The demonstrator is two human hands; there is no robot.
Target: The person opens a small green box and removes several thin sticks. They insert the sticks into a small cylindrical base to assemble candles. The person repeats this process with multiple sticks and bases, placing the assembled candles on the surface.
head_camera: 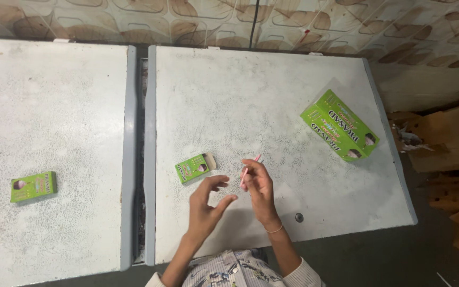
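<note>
While the right hand (257,183) is held above the white counter (293,106), a thin pink stick (250,168) is pinched between its fingers (246,172). Beside it, the left hand (206,204) is raised with fingers spread and nothing gripped. A small green box (193,168), one end flap open, is seen just left of both hands. A larger green carton (340,126) lies well apart, near the right edge.

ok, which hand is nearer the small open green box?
Left. The left hand is open just below the small open green box, slightly to its right. The right hand sits farther right, pinching a thin pink stick.
</note>
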